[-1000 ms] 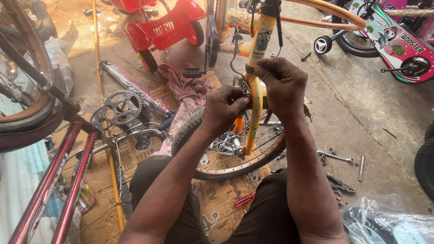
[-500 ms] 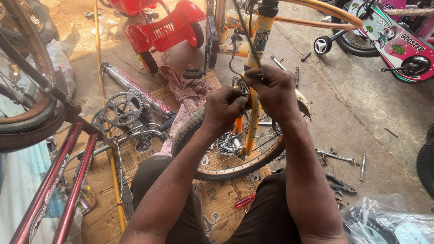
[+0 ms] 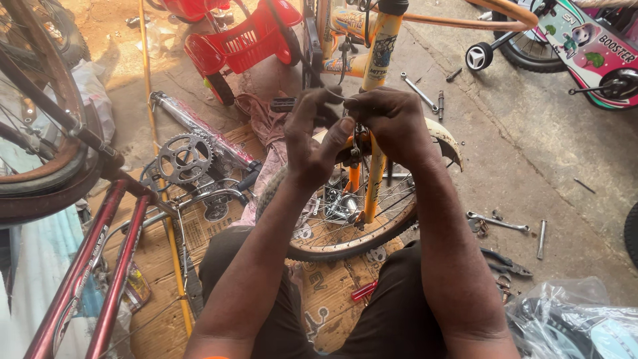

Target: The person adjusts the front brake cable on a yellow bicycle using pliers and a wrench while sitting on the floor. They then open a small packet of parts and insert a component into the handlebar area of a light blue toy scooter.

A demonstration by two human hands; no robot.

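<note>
Both hands were at the yellow fork (image 3: 376, 174) above the small wheel (image 3: 352, 213). Left hand (image 3: 312, 143) fingers were pinched on a thin cable (image 3: 335, 97); right hand (image 3: 392, 123) was closed on the fork top. Brake fitting was judged under way; a steady pull on the cable was called for next.

Glossy orange metal fork (image 3: 376, 174) (shiny steel spokes (image 3: 392, 199))

1. We are in an open-air bicycle repair workshop, working low on a stained concrete floor (image 3: 531, 166).
2. Around us stand a small orange-framed bicycle (image 3: 382, 53), a dark red bicycle frame (image 3: 100, 266) and a red plastic child's tricycle (image 3: 239, 40).
3. Loose steel spanners (image 3: 498, 221) and dark pliers (image 3: 508, 261) lie scattered on the ground.
4. A toothed steel chainring with crank (image 3: 184, 158) rests on flattened brown cardboard (image 3: 199, 229).
</note>
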